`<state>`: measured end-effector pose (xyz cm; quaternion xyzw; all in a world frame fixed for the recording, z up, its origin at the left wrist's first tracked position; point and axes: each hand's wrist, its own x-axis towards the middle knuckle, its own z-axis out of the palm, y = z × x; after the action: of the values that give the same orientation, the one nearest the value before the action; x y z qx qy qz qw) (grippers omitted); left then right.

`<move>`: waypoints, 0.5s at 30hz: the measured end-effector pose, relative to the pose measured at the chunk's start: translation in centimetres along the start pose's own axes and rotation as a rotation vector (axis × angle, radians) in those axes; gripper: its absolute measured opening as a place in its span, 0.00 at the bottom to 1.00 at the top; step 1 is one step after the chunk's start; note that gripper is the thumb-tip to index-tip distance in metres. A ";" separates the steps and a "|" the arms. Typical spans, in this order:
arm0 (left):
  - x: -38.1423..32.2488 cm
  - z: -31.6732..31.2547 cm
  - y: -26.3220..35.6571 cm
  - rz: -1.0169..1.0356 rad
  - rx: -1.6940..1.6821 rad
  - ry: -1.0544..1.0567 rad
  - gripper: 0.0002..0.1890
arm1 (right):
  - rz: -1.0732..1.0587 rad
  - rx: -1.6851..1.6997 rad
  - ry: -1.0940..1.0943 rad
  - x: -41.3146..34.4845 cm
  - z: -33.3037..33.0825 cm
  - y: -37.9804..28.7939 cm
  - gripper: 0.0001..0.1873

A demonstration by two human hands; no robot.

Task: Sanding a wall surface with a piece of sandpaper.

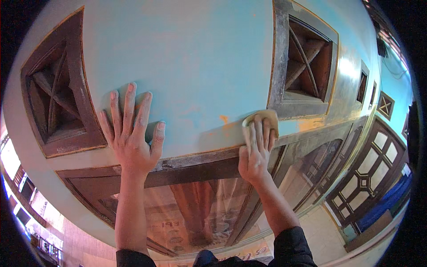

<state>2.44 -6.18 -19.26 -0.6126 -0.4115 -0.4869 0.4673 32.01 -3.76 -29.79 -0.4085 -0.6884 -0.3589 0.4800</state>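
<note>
My left hand (133, 143) lies flat on a pale blue painted wall (200, 66), fingers spread, holding nothing. It is right of a dark wooden vent frame with crossed bars (55, 96) and above the window's top rail. My right hand (258, 150) presses a tan pad (276, 120) against the lower part of the wall. The pad is blurred and mostly covered by my fingers, so I cannot tell whether it is sandpaper or a sponge. Just left of it, the wall shows an orange patch (224, 120). A second wooden vent frame (280, 63) stands above the pad.
Below my hands is a wood-framed window (196, 173) with an orange curtain (193, 197) behind its glass. A panelled door (370, 173) and a blue cloth (387, 200) are at the right. Tiled floor (320, 230) shows below. At the left is a bright area with a railing.
</note>
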 end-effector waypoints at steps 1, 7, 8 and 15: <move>0.0 0.0 0.0 0.001 0.001 0.002 0.29 | 0.024 0.005 0.023 -0.1 0.5 -0.7 0.31; 0.0 -0.1 0.2 -0.010 -0.017 -0.003 0.29 | -0.144 0.001 -0.053 0.1 0.0 -0.3 0.33; 0.1 -0.1 0.1 -0.010 -0.012 -0.003 0.29 | 0.018 -0.019 -0.057 0.6 -0.5 0.3 0.33; 0.1 0.3 0.2 -0.005 -0.023 0.009 0.29 | -0.275 -0.039 -0.103 1.1 -0.6 -1.2 0.31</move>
<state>2.70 -5.98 -19.24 -0.6148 -0.4053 -0.4955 0.4607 30.93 -4.52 -28.73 -0.3376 -0.7545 -0.4129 0.3824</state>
